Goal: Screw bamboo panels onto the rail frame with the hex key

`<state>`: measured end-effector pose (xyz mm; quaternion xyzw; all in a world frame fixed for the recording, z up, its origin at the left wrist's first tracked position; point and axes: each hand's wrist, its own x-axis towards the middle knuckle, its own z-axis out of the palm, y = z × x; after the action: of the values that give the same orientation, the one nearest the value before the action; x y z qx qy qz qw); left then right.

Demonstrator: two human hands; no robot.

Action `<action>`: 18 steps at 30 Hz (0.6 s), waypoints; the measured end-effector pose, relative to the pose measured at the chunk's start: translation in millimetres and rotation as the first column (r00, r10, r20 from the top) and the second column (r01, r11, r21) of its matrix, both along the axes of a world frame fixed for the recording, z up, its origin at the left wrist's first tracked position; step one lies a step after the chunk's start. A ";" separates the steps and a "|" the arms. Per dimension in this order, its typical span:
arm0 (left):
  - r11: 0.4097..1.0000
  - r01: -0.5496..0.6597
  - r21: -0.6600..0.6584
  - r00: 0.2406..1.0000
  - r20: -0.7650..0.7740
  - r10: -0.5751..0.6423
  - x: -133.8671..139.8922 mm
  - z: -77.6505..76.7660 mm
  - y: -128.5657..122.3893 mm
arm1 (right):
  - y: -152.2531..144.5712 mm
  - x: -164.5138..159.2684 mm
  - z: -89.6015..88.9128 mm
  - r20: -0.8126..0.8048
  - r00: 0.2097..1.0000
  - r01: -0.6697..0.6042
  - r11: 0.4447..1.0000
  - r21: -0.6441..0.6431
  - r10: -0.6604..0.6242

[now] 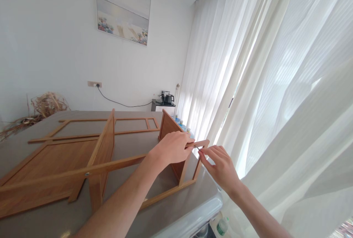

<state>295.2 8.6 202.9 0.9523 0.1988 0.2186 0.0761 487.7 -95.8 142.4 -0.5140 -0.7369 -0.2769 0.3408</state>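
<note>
A wooden furniture frame (pixel 118 163), with a long rail and upright panels, stands on the grey table. My left hand (pixel 173 146) is closed over the top of the frame's far right end, where the rail meets a panel (pixel 171 125). Close to it, my right hand (pixel 219 162) pinches a thin metal hex key (pixel 196 147) between thumb and fingers. Its tip reaches the rail beside my left fingers; the exact contact is too small to make out. A round metal bolt head (pixel 87 174) shows in the rail nearer to me, at the middle panel (pixel 106 142).
A loose wooden panel (pixel 52 164) and a flat open wooden frame (pixel 88 120) lie on the table (pixel 129 144). White curtains (pixel 264 83) hang at the right. Dried stalks (pixel 49 103) are at the left; a coffee maker (pixel 167 97) stands on a cabinet behind.
</note>
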 end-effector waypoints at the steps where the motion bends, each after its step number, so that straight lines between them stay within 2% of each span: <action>1: 1.000 -0.008 -0.002 1.000 0.001 0.008 0.0 -0.1 0.0 | -0.1 0.5 0.6 0.019 1.000 0.005 1.000 -0.004 -0.005; 9: 1.000 -0.003 -0.011 1.000 -0.004 0.003 -0.9 0.6 -0.6 | -1.7 3.4 2.0 0.081 0.996 0.029 1.000 -0.009 -0.028; 18: 0.999 -0.006 -0.035 1.000 0.001 0.006 -0.8 -1.8 1.8 | -4.5 0.1 11.9 0.175 0.984 0.013 1.000 -0.013 -0.011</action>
<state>294.4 10.4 201.1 0.9501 0.2052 0.2159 0.0923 487.7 -100.3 154.3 -0.4944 -0.7628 -0.3179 0.2694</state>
